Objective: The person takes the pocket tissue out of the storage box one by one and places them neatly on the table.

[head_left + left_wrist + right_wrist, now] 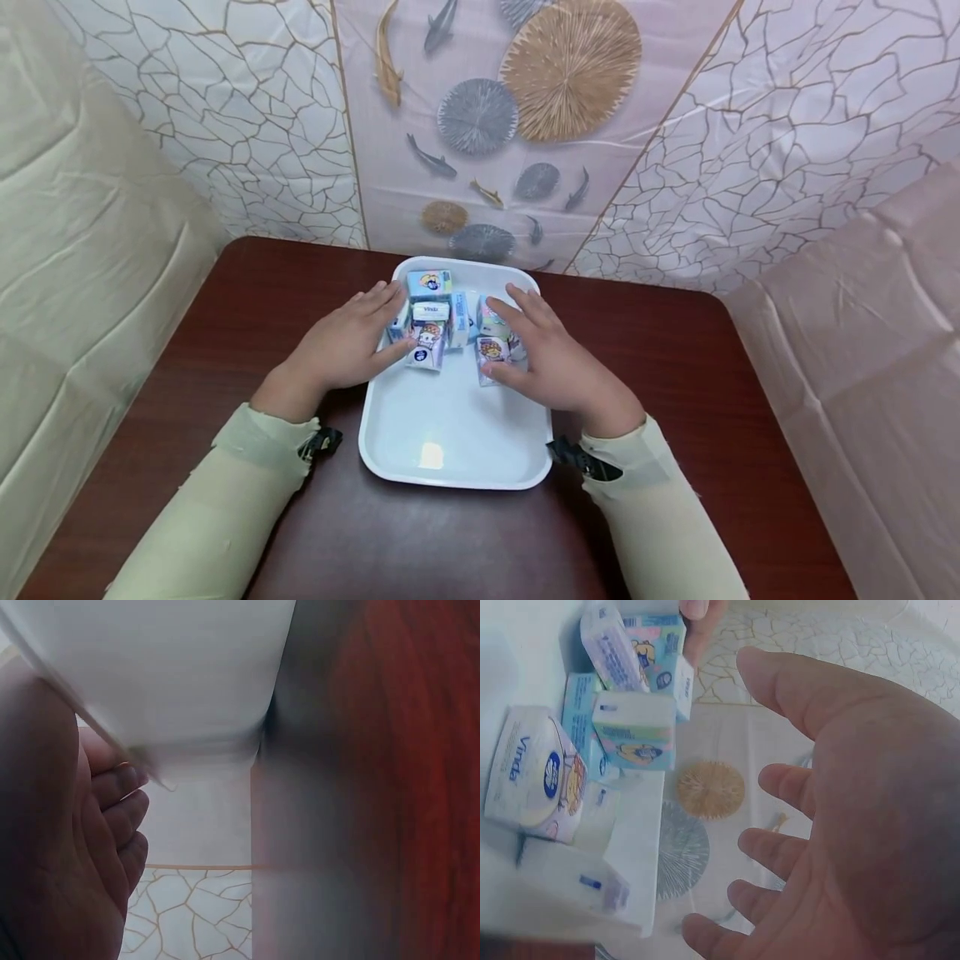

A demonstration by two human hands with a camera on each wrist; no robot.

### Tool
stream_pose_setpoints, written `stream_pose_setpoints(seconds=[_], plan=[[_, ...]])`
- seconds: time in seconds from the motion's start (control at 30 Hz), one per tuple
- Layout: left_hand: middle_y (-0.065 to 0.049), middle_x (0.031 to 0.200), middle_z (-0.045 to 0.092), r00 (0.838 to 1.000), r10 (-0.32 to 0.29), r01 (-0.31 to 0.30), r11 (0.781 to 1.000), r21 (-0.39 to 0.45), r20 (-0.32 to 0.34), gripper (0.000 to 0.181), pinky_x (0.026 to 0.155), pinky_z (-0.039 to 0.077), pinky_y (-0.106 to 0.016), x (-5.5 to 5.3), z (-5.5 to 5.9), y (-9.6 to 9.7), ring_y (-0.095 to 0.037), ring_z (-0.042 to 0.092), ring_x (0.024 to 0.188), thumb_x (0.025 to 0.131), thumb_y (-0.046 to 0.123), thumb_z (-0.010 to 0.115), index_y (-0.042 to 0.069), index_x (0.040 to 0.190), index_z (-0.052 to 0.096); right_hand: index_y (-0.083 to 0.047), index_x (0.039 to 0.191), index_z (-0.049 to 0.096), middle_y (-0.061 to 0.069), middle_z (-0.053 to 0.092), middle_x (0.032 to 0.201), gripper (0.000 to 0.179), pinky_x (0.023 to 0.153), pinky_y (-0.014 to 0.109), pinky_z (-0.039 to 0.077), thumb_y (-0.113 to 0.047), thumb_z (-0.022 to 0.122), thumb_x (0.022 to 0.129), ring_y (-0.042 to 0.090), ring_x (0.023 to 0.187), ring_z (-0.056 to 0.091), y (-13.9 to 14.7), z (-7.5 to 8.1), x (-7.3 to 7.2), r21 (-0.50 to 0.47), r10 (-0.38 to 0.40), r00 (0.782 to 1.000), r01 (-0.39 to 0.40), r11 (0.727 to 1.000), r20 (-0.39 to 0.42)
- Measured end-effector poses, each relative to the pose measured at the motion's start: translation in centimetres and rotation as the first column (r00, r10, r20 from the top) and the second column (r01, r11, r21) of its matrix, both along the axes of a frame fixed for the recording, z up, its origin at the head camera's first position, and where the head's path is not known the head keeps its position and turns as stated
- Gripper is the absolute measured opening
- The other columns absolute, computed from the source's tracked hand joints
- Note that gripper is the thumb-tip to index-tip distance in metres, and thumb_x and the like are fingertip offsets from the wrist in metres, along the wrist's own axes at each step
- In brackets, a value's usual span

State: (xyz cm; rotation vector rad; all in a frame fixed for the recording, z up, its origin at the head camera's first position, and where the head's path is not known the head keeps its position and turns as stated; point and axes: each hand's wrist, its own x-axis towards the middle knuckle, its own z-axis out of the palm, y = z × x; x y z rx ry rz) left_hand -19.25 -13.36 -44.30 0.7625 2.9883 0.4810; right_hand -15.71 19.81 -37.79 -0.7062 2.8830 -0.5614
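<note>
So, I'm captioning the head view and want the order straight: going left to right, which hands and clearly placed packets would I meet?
Left hand → leftmost purple packet → narrow-looking blue packet → right hand.

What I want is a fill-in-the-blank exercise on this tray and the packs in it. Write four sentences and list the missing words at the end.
1. The colour of the tray is ____.
2. It stands on a reddish-brown piece of furniture, a ____.
3. The brand name that can be read on the packs is ____.
4. Of the two wrist views, only the person's ____ one shows packs.

Missing words: white; table; Vinda; right.
</note>
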Motion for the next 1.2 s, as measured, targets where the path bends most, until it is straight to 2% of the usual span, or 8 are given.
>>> stream_pose_setpoints(seconds=[0.33, 0.53, 0.67, 0.9, 1.2], plan=[[-0.003, 0.177, 0.016, 1.0, 0.02, -0.019, 1.0, -0.005, 0.022, 0.093, 0.133, 0.019, -0.046, -0.1, -0.1, 0.3, -0.024, 0.014, 0.165, 0.101, 0.077, 0.036, 0.015, 0.169, 0.019, -0.04, 0.167, 0.024, -0.006, 0.014, 0.177, 0.089, 0.123, 0.057, 0.036, -0.058, 0.072, 0.094, 0.029, 0.165, 0.011, -1.4, -0.7, -0.9, -0.041, 0.03, 0.999, -0.031, 0.999, -0.028], [-0.004, 0.178, 0.014, 0.999, 0.019, -0.019, 1.0, 0.003, 0.036, 0.094, 0.133, 0.019, -0.048, 0.0, -0.1, 0.3, -0.025, 0.013, 0.165, 0.102, 0.076, 0.037, 0.015, 0.17, 0.015, -0.032, 0.167, 0.029, 0.001, 0.022, 0.175, 0.088, 0.122, 0.05, 0.041, -0.054, 0.073, 0.095, 0.024, 0.159, 0.03, -2.2, -1.4, -2.1, -0.077, 0.045, 0.997, -0.05, 0.996, -0.066], [-0.003, 0.178, 0.011, 0.999, 0.023, -0.024, 1.0, 0.002, 0.038, 0.095, 0.133, 0.019, -0.048, 0.0, -0.2, 0.3, -0.026, 0.012, 0.165, 0.101, 0.076, 0.038, 0.014, 0.17, 0.013, -0.029, 0.167, 0.03, 0.002, 0.025, 0.175, 0.09, 0.12, 0.048, 0.044, -0.051, 0.077, 0.093, 0.025, 0.156, 0.037, -2.8, -1.9, -2.8, -0.084, 0.041, 0.998, -0.045, 0.995, -0.053], [-0.003, 0.179, 0.008, 0.999, 0.032, -0.032, 0.999, -0.003, 0.026, 0.098, 0.133, 0.018, -0.047, 0.0, -0.5, 0.1, -0.026, 0.011, 0.166, 0.101, 0.078, 0.036, 0.013, 0.17, 0.012, -0.028, 0.168, 0.025, 0.002, 0.026, 0.174, 0.099, 0.122, 0.045, 0.041, -0.044, 0.083, 0.09, 0.023, 0.157, 0.035, -3.8, -2.9, -3.9, -0.05, 0.015, 0.999, -0.017, 0.999, -0.042], [-0.004, 0.179, 0.008, 0.999, 0.04, -0.04, 0.999, 0.002, 0.034, 0.1, 0.133, 0.018, -0.047, 0.0, -0.4, 0.0, -0.025, 0.01, 0.166, 0.1, 0.078, 0.038, 0.012, 0.17, 0.011, -0.027, 0.169, 0.025, 0.002, 0.029, 0.172, 0.103, 0.126, 0.045, 0.035, -0.041, 0.086, 0.087, 0.022, 0.159, 0.03, -4.9, -3.6, -4.8, -0.058, -0.006, 1.0, 0.005, 0.998, -0.013]])
